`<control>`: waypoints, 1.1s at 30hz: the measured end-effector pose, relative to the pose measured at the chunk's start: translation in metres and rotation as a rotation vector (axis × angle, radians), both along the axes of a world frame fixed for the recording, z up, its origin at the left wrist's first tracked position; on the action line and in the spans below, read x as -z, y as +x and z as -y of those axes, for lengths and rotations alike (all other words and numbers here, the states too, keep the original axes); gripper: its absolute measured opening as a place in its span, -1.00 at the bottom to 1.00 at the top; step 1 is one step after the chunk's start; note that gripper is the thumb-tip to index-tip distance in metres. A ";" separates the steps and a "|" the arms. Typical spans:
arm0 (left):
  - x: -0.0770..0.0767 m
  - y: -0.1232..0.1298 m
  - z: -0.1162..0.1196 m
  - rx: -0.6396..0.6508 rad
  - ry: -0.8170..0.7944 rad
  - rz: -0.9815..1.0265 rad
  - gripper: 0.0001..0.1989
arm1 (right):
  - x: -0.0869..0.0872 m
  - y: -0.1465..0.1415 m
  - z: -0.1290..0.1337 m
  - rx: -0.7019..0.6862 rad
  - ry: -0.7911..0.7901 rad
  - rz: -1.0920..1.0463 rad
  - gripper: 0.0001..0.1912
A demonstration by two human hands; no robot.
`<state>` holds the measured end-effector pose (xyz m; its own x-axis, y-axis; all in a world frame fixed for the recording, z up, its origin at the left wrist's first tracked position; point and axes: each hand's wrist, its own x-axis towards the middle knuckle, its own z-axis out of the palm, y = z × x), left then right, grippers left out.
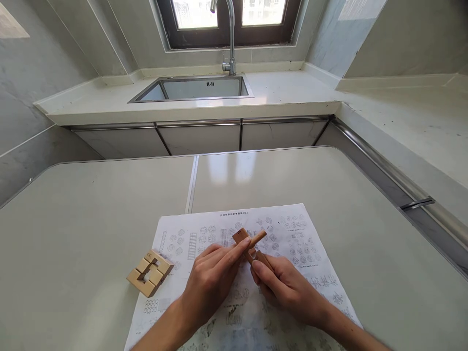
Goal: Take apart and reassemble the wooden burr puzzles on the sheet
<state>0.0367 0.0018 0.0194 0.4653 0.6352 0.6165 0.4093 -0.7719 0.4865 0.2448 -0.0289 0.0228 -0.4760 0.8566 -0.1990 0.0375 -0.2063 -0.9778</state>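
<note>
Above a printed paper sheet (pixel 292 224), both hands meet around some small wooden pieces (pixel 240 235). My left hand (pixel 215 273) has its fingers closed on the pieces, the index finger stretched along a slim stick that points up to the right. My right hand (pixel 287 287) pinches a wooden block at the lower right of the same cluster. The pieces touch or cross each other; how they join is partly hidden by the fingers. A wooden block assembly (pixel 155 278) with gaps in its middle lies at the sheet's left edge.
The pale table (pixel 91 219) has a light seam running away from me. Behind it are a counter (pixel 285 92), a sink (pixel 204 87) with a tall faucet (pixel 232 44), and a window (pixel 263 36). A second counter (pixel 420 122) runs along the right.
</note>
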 end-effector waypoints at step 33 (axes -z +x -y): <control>0.004 -0.003 0.000 -0.004 0.047 -0.027 -0.39 | 0.004 0.003 0.001 -0.025 -0.003 -0.021 -0.46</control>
<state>0.0340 0.0014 0.0150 0.4796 0.6080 0.6327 0.4253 -0.7917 0.4385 0.2474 -0.0303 0.0187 -0.5011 0.8439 -0.1918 0.0225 -0.2089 -0.9777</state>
